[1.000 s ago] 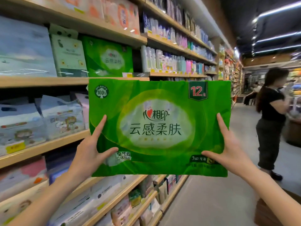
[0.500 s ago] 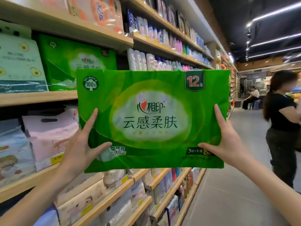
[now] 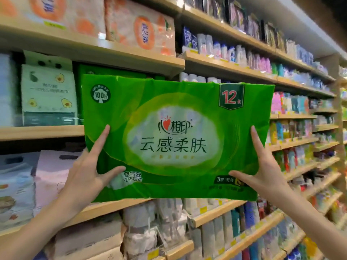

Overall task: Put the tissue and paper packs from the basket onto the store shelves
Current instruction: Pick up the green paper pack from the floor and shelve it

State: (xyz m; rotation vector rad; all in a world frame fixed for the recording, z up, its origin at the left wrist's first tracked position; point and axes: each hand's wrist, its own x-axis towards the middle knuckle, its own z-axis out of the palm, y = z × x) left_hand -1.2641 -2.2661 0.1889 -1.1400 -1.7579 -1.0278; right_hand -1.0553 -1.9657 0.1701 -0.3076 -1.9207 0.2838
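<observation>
Green tissue pack (image 3: 174,136) held by both hands before wooden shelves (image 3: 43,131)

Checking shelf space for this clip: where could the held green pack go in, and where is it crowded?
Both hands, left hand and right hand, hold the green pack up in front of the shelves. The likeliest room is behind its top edge, beside the avocado-print pack, where a matching green pack peeks out; depth is hidden. The pink packs below and the orange packs above sit tight.

Shelf slot (image 3: 116,70) behind green pack (image 3: 174,137) already occupied; avocado pack (image 3: 48,94) alongside
</observation>
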